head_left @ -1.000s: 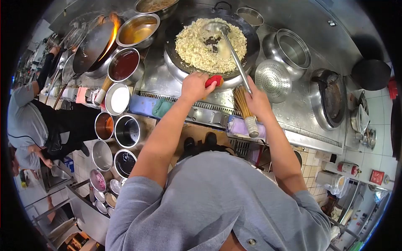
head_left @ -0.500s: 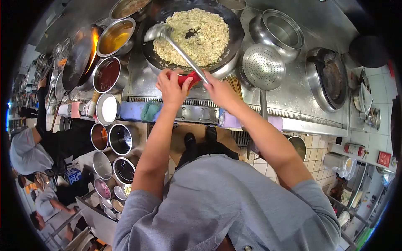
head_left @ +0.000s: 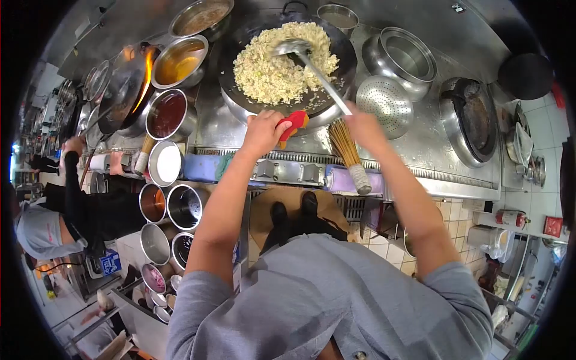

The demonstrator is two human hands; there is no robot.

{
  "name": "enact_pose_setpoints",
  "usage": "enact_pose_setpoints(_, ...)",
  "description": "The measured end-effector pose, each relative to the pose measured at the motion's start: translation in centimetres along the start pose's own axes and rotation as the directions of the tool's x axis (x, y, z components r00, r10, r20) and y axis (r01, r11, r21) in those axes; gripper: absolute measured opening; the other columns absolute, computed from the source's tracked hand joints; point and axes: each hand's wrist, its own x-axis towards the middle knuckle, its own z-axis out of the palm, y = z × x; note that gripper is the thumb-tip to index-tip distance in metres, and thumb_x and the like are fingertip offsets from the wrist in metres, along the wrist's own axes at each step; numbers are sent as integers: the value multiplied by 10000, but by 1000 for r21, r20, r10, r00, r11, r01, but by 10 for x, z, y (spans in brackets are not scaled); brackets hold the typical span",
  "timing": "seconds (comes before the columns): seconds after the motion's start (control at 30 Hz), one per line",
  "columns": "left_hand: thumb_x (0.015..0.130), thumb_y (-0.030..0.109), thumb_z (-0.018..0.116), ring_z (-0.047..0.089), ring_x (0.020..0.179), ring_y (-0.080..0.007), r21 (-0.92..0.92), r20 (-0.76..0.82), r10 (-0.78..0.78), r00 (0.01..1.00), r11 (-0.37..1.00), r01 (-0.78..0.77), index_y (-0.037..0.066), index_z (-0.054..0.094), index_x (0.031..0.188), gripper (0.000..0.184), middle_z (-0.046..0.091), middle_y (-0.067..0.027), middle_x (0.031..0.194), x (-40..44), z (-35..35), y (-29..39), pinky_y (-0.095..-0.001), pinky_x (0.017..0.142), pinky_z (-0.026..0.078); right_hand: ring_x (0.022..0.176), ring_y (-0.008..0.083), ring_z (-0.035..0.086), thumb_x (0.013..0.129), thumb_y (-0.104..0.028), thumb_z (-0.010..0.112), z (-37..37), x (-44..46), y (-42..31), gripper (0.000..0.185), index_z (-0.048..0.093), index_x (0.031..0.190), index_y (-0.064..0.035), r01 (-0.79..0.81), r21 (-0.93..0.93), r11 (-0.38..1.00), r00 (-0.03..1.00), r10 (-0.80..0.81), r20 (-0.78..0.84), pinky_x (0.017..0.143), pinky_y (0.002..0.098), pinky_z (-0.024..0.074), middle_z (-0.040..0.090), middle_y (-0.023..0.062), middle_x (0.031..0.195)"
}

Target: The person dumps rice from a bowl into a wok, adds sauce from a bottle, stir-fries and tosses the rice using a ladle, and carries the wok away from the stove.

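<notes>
A wok (head_left: 231, 57) holds fried rice (head_left: 264, 75), pale yellow grains heaped across its middle. My right hand (head_left: 367, 129) is closed around the ladle's handle, and the ladle (head_left: 292, 47) has its bowl down on the rice. At the near edge of the wok, my left hand (head_left: 264, 133) is closed on a red and yellow cloth (head_left: 294, 127). Whether the cloth wraps a wok handle is hidden. Near my right hand a bamboo brush (head_left: 345, 147) leans on the stove's front ledge, and a perforated skimmer (head_left: 384, 105) lies behind it.
On the left stand pots of oil (head_left: 174, 63), dark red sauce (head_left: 166, 115) and a white substance (head_left: 165, 163). Flame (head_left: 146, 78) rises beside another wok (head_left: 120, 96), where a co-worker's hand (head_left: 74, 145) holds a handle. A lidless pot (head_left: 411, 55) sits at right.
The ladle bowl has moved right from the wok's left side onto the rice. My right hand has moved right and slightly down, away from my left hand, uncovering the bamboo brush.
</notes>
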Motion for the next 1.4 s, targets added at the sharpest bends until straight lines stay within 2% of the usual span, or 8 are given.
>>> enact_pose_setpoints(0.4,984,405,434,625,889,-314,12,288,154,945,986,-165,131,661,919,361,676,-116,889,19,-23,-18,-454,797,381,839,438,650,969,-236,492,-15,-34,-7,423,456,1384,-161,-5,-59,998,989,-3,-145,751,531,503,673,231,909)
enact_pose_setpoints(0.53,945,427,476,637,876,-316,-14,213,128,969,992,-128,97,684,859,400,679,-136,866,16,-19,-12,-455,823,401,881,450,640,967,-245,481,54,12,-75,403,474,1348,-115,-99,-63,993,995,99,-17,784,543,491,667,241,963)
enact_pose_setpoints(0.67,917,411,536,621,845,-307,-19,-11,155,988,988,-155,104,653,787,353,657,-116,790,9,0,-12,-451,776,383,916,452,635,955,-234,499,50,-68,-31,514,383,1443,-121,159,156,975,986,-147,-85,797,533,490,652,290,966)
enact_pose_setpoints(0.93,919,432,554,635,737,-320,-103,115,38,993,994,-26,92,677,775,389,657,-129,704,-15,-48,53,-472,769,407,854,416,636,899,-173,577,-183,-251,-103,629,364,1489,-208,11,-156,988,974,25,225,780,457,499,667,226,991)
enact_pose_setpoints(1.1,899,413,578,613,541,-305,-13,-98,270,958,962,-272,103,672,665,399,623,-121,559,-43,-104,86,-432,678,437,644,361,624,886,-196,596,-220,-250,-125,612,411,1468,-229,20,-338,941,887,139,439,649,427,493,665,157,785)
enact_pose_setpoints(1.2,890,412,594,596,568,-315,-35,-218,284,934,954,-298,101,628,675,380,612,-111,574,-12,-43,54,-452,680,403,799,390,647,881,-202,599,-144,-184,-92,614,409,1464,-221,200,-216,956,955,-141,259,755,460,502,665,221,876)
enact_pose_setpoints(1.37,899,411,570,623,626,-315,44,-67,231,971,973,-228,105,654,712,368,649,-110,665,-94,40,37,-485,722,395,898,434,635,885,-169,555,-60,-125,-103,588,407,1454,-169,64,-166,984,996,-54,65,812,512,491,658,263,960)
enact_pose_setpoints(1.4,903,422,567,623,621,-303,99,-412,550,726,819,-565,103,665,714,383,652,-116,656,-101,14,42,-481,757,388,895,442,629,888,-172,564,-59,-134,-105,591,405,1457,-166,86,-123,989,996,-80,50,816,508,488,655,268,963)
